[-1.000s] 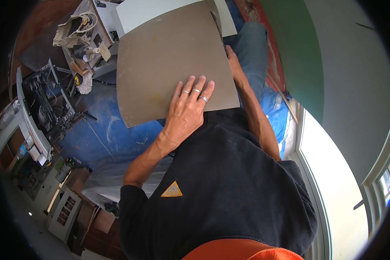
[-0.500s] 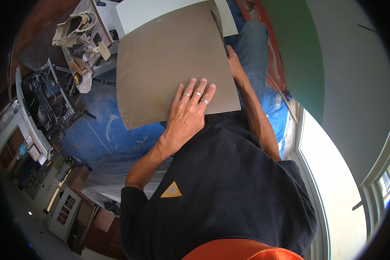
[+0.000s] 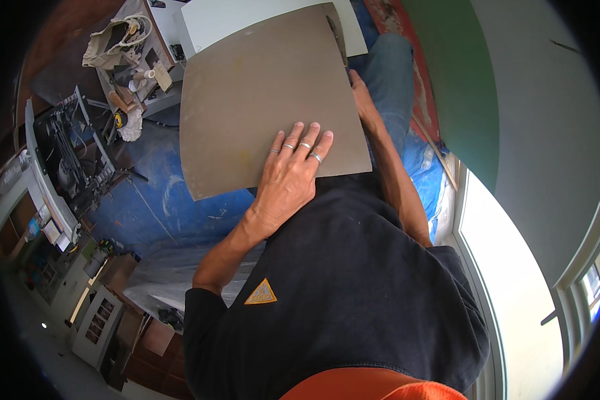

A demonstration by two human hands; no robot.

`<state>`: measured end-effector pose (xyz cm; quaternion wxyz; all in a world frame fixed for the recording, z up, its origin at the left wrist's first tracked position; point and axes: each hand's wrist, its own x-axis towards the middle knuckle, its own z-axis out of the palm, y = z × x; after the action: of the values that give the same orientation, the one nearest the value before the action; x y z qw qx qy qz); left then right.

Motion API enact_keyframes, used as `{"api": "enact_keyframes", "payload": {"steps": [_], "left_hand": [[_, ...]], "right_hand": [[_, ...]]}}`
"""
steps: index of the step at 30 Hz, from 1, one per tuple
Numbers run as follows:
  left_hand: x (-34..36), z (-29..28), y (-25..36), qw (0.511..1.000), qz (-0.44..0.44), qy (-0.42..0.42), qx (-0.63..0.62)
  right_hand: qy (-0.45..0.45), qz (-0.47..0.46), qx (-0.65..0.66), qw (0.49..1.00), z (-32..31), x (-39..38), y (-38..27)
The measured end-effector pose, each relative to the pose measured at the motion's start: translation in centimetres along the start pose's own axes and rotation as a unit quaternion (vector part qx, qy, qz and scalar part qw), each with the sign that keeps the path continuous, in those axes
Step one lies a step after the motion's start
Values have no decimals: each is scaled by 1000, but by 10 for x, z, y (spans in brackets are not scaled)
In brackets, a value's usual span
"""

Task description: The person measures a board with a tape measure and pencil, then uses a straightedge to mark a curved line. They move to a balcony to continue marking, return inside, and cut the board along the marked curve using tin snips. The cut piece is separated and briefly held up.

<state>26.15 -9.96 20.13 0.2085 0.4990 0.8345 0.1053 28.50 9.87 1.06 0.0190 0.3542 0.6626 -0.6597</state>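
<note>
A large grey-brown flat panel lies in front of me, its near edge close to my dark shirt. My left hand rests on the panel's near part, palm down, fingers stretched out, with rings on them. At the panel's right edge is my right hand; most of its fingers are hidden, so its grip cannot be made out. Just beyond that hand, a dark, ragged strip runs along the panel's far right edge. Under the panel's far side shows a white board.
To the left, a cloth tool bag, a tape measure and other tools sit on a surface. A black-and-grey frame with cables stands further left. Blue sheeting covers the floor. A green-and-grey wall rises at the right.
</note>
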Motion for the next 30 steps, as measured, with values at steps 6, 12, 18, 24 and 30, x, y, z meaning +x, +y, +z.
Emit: {"api": "enact_keyframes", "payload": {"steps": [6,12,18,24,30], "left_hand": [[-1,0,1,1000,-3,-2,-2],[-4,-3,4,1000,-4,-4,-12],[-5,0,6,1000,-6,-3,-20],[-7,-2,7,1000,-4,-7,-18],[-11,-4,11,1000,-3,-9,-21]], "right_hand": [[1,-6,-17,1000,0,-1,3],[4,-20,3,1000,1,3,1],[-4,14,-18,1000,-3,3,1],[9,-8,-21,1000,-1,2,0],[9,24,13,1000,1,1,1]]}}
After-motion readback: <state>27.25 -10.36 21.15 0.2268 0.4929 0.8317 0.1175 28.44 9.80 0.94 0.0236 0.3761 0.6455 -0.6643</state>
